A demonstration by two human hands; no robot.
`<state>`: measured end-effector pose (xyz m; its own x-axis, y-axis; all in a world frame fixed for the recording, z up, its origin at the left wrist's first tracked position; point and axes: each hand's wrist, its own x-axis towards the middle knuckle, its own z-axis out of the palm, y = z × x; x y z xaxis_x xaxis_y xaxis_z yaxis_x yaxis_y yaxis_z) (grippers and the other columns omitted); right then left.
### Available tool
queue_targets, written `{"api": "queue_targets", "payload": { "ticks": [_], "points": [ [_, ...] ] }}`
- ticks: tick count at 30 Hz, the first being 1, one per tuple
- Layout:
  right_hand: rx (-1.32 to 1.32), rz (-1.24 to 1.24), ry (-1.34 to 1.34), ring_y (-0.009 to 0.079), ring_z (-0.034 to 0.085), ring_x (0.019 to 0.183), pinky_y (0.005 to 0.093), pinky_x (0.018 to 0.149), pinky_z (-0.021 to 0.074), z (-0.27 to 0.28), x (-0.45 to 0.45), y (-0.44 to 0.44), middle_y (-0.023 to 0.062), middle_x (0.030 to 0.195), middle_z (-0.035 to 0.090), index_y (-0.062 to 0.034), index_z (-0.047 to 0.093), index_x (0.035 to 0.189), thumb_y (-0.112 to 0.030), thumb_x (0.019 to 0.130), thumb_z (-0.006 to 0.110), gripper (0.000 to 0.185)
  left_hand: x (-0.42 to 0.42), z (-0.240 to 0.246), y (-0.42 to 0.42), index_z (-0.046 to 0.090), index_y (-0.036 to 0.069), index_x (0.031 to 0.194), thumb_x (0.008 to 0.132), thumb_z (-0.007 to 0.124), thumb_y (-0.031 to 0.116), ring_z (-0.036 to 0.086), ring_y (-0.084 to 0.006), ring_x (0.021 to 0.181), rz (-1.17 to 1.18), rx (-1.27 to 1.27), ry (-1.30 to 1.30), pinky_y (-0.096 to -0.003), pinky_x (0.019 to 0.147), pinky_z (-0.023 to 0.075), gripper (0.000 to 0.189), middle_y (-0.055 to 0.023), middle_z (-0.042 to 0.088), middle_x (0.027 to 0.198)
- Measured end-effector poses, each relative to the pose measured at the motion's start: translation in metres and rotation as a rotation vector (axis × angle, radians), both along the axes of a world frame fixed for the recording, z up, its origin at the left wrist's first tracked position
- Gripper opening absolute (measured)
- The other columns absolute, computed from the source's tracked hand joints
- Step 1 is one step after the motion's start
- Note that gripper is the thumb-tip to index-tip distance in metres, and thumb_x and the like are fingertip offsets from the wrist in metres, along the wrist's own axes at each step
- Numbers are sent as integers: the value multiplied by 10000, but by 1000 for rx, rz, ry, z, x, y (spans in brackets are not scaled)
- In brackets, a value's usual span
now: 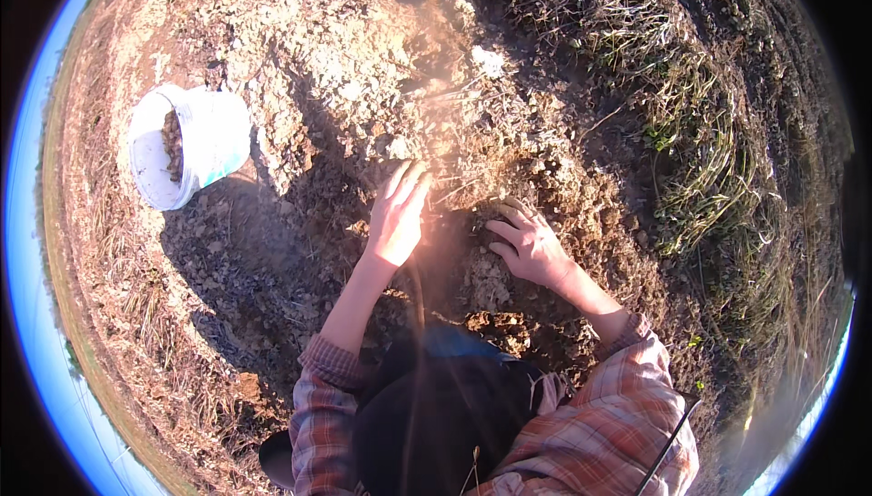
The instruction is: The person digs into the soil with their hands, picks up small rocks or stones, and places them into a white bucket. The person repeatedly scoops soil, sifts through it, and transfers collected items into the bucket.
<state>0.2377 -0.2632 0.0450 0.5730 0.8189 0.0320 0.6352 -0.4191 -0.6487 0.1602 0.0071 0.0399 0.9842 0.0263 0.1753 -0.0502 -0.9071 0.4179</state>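
My left hand [400, 213] reaches down to clumpy brown soil [449, 155], palm down with its fingers straight and nearly side by side. Glare washes out its fingertips, and nothing shows in its grasp. To the right, my right hand [530, 242] rests on the loose dirt with bent, spread fingers; its fingertips partly disappear among the clods and no object is visible in it. Between the two hands lies a shaded hollow of soil with a few dry stalks.
A white plastic bucket [221, 131] stands at the left, with brown matter inside. Flattened dry and green grass [708, 182] covers the right side. A pale lump [488, 61] lies on the soil ahead. My dark-clad leg [436, 414] is close below my hands.
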Motion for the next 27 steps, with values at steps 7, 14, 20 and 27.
{"api": "queue_targets", "payload": {
  "ticks": [7, 14, 20, 27],
  "points": [
    [19, -231, -1, 379, 654, 953, 451, 901, 513, -4, 48, 4, 175, 1085, 683, -10, 699, 1064, -140, 893, 653, 220, -59, -1, -16, 679, 26, 1115, 824, 642, 4, 585, -342, 1178, -46, -195, 38, -423, 976, 513, 294, -164, 655, 1196],
    [-240, -123, -9, 394, 506, 1241, 575, 1060, 382, -49, 20, 32, 185, 1332, 554, -138, 594, 1326, -327, 939, 601, 431, -57, 10, -38, 685, -9, 1125, 917, 609, 26, 674, -315, 1027, 207, -557, 221, -370, 919, 522, 225, -173, 699, 1105],
    [-83, -25, -79, 288, 534, 1184, 496, 1039, 366, 12, -15, -22, 58, 1171, 611, -126, 668, 1086, -247, 768, 765, 354, -69, 17, -32, 701, -8, 1090, 912, 611, 39, 686, -302, 982, 242, -644, 337, -353, 883, 530, 206, -176, 709, 1048],
    [-30, -13, 168, 282, 583, 1107, 466, 983, 422, 31, 1, -42, 61, 1038, 625, -100, 646, 984, -200, 784, 772, 257, -96, 28, -2, 704, 5, 1115, 921, 611, 51, 691, -288, 969, 258, -487, 427, -350, 866, 525, 220, -173, 712, 1051]
  ]
}}
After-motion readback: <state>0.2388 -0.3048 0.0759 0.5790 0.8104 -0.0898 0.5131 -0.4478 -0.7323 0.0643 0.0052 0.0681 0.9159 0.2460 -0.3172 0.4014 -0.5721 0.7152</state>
